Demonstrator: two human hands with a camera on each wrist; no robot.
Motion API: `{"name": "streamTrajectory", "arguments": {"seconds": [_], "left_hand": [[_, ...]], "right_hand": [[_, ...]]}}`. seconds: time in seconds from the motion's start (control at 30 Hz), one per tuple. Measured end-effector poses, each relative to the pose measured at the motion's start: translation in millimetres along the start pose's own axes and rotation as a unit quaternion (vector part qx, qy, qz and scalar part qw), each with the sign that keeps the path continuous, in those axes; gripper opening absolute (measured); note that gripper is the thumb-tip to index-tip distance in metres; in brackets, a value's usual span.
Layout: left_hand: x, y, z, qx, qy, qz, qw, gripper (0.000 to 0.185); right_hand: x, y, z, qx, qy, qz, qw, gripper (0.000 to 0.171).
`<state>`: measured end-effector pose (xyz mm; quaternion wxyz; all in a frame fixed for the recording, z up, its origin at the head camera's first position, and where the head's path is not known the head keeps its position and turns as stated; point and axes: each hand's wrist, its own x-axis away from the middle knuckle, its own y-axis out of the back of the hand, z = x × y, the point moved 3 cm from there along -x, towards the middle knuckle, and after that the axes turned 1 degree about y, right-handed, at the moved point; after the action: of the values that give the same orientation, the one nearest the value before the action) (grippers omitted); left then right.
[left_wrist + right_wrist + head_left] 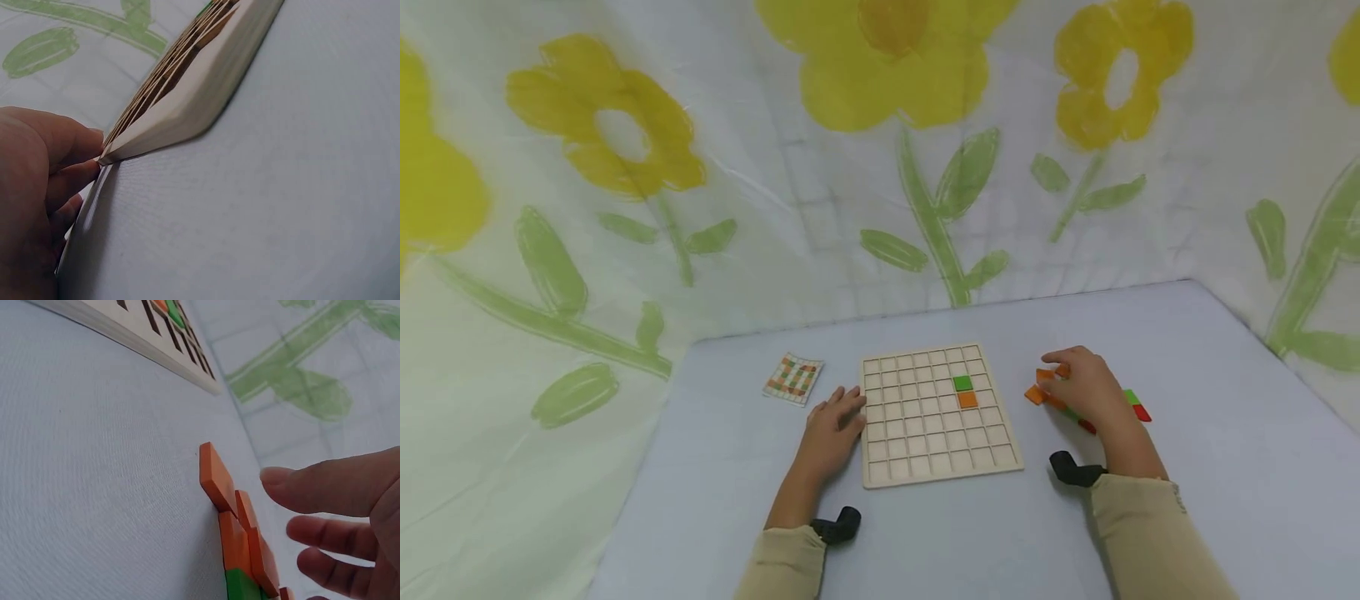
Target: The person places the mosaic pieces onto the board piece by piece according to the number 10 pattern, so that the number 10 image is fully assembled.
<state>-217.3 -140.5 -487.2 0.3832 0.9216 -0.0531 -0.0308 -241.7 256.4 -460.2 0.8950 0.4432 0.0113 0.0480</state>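
The wooden board (917, 408) is lying flat on the table (925, 542) in front of me, and I am resting my left hand (835, 429) against its left edge, presumably so that it isn't sliding about. A green tile (962, 383) and an orange tile (967, 400) are sitting in its squares, the green just beyond the orange, towards the board's right side. The loose tiles (234, 540) are lying in a huddle right of the board, some leaning over one another, probably there to be within my right hand's reach. The printed card (793, 379) is lying left of the board's far part, likely where I am able to glance at it.

My left fingers are lying fairly straight, only touching the board's edge. I am stretching my right arm out right of the board, with my right hand (1086, 383) hovering over the huddle, palm turned in; its thumb and fingers are standing well apart, with no tile showing between them.
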Motion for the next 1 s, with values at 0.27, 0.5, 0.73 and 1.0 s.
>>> {"name": "streamTrajectory", "arguments": {"seconds": [0.27, 0.5, 0.73, 1.0], "left_hand": [[-1.8, 4.1, -0.1, 0.008, -0.013, -0.008, 0.9998, 0.036], [-4.5, 1.9, -0.6, 0.010, -0.017, -0.015, 0.9997, 0.034], [-4.0, -0.2, 2.5, 0.012, -0.008, -0.021, 0.9997, 0.032], [-1.2, 0.4, 2.8, 0.022, -0.005, -0.028, 0.9994, 0.031]], "right_hand": [[-3, -8, 2, -0.005, -0.018, 0.064, 0.998, 0.044], [-6, -16, 4, -0.010, 0.002, 0.056, 0.998, 0.033], [-5, -4, 7, -0.014, 0.009, 0.052, 0.999, 0.038], [2, 10, -13, -0.017, -0.047, 0.060, 0.997, 0.050]]}}
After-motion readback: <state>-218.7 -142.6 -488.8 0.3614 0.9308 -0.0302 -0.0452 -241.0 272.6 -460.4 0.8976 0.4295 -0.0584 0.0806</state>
